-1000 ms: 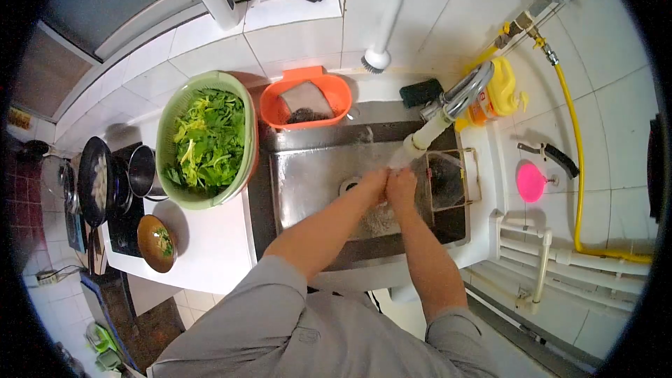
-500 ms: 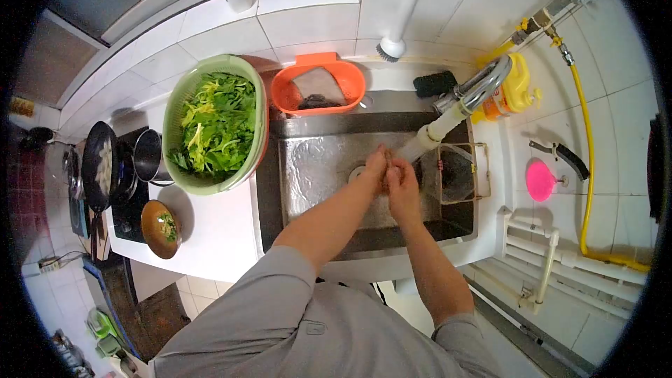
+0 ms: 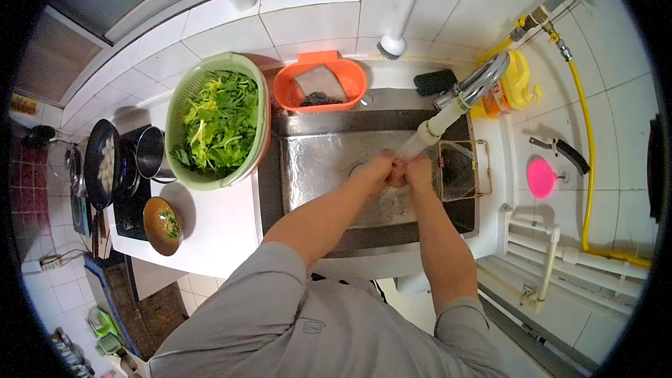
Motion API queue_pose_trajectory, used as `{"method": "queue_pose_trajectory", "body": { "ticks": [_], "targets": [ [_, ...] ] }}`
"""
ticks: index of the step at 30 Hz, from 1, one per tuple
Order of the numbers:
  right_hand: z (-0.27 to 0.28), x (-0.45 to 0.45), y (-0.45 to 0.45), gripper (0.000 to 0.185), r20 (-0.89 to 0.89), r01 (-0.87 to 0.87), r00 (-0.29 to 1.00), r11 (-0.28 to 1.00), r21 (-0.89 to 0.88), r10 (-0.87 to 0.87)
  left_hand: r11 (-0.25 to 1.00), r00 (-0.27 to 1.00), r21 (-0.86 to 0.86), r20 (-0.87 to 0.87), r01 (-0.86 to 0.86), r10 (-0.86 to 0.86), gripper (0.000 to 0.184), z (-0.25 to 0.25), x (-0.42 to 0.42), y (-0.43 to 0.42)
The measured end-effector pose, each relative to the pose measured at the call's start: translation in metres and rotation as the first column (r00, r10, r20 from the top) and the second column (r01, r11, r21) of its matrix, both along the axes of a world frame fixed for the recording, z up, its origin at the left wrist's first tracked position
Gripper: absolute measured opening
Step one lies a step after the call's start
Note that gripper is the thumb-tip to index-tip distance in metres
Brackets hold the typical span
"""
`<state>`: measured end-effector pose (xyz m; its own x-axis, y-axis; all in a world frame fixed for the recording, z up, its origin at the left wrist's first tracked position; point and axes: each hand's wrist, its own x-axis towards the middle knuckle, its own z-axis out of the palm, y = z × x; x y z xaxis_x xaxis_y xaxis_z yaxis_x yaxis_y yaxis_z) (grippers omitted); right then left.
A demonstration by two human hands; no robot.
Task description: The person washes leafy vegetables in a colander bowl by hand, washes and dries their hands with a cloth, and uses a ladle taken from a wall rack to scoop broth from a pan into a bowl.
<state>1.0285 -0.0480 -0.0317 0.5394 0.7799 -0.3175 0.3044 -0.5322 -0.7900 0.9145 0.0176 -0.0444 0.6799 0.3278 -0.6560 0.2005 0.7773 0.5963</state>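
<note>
Over the steel sink point(image 3: 308, 199), my left hand point(image 3: 380, 168) and my right hand point(image 3: 418, 170) meet with their fingers curled in and touching. Whatever lies between them, if anything, is hidden by the fingers. Just above them is the pale spout end of the faucet point(image 3: 441, 120), with water coming down onto the hands. The drain is partly covered by my left hand. Close to the right of my right hand, a wire-framed mesh strainer point(image 3: 458, 171) sits at the sink's right side.
Left of the sink stands a green basket point(image 3: 174, 115) of leafy greens, with a brown bowl point(image 3: 155, 234) below it. An orange caddy point(image 3: 283, 91) is behind the sink. A yellow bottle point(image 3: 516, 80) stands beside the faucet. A pan point(image 3: 94, 168) and pot point(image 3: 150, 152) are far left.
My right hand has moved slightly up and right, and my left hand slightly right and down. Both hands are now closer under the spout, still pressed together.
</note>
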Motion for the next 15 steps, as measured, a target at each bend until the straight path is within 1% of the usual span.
{"method": "queue_pose_trajectory", "body": {
  "ticks": [1,2,4,5,6,7,8,11,14,15],
  "targets": [
    [0.002,0.001,-0.001,0.024,-0.185,0.117,0.977,0.992,0.037,-0.108,0.986,0.992,-0.132,0.056,-0.102,0.110,0.034,0.007,-0.004,0.003],
    [0.004,0.001,-0.003,0.023,-0.366,0.237,0.908,0.970,0.051,-0.203,0.944,0.969,-0.268,0.095,-0.194,0.226,0.036,0.013,-0.007,0.003],
    [-0.011,-0.003,-0.009,0.023,-0.279,0.096,0.957,0.993,0.069,-0.073,0.950,0.982,-0.247,-0.023,-0.189,0.189,0.042,-0.014,-0.001,0.004],
    [-0.019,-0.007,-0.010,0.023,-0.236,0.022,0.972,0.997,0.075,-0.004,0.947,0.982,-0.260,-0.032,-0.188,0.186,0.044,-0.029,0.002,0.005],
    [-0.006,-0.017,-0.010,0.023,-0.249,0.039,0.968,0.993,0.115,-0.009,0.944,0.982,-0.272,-0.040,-0.186,0.183,0.046,-0.036,0.005,0.005],
    [0.020,-0.033,-0.009,0.024,-0.265,0.057,0.964,0.987,0.152,-0.014,0.932,0.981,-0.312,0.001,-0.185,0.195,0.050,-0.037,0.006,0.004],
    [0.034,-0.044,-0.011,0.024,-0.280,0.074,0.960,0.979,0.188,-0.019,0.918,0.977,-0.353,0.042,-0.181,0.208,0.055,-0.037,0.007,0.002],
    [0.027,-0.054,-0.026,0.023,-0.346,0.043,0.936,0.953,0.301,0.067,0.883,0.926,-0.302,-0.233,-0.358,0.296,0.055,0.003,0.004,0.013],
    [0.081,-0.084,-0.024,0.024,-0.104,0.016,0.995,0.978,0.210,0.006,0.883,0.892,-0.184,-0.230,-0.433,0.389,0.048,-0.042,0.013,0.011],
    [0.079,-0.084,-0.023,0.026,-0.038,0.014,0.999,0.975,0.224,-0.006,0.888,0.885,-0.139,-0.241,-0.438,0.399,0.046,-0.034,0.013,0.008]
  ]
}}
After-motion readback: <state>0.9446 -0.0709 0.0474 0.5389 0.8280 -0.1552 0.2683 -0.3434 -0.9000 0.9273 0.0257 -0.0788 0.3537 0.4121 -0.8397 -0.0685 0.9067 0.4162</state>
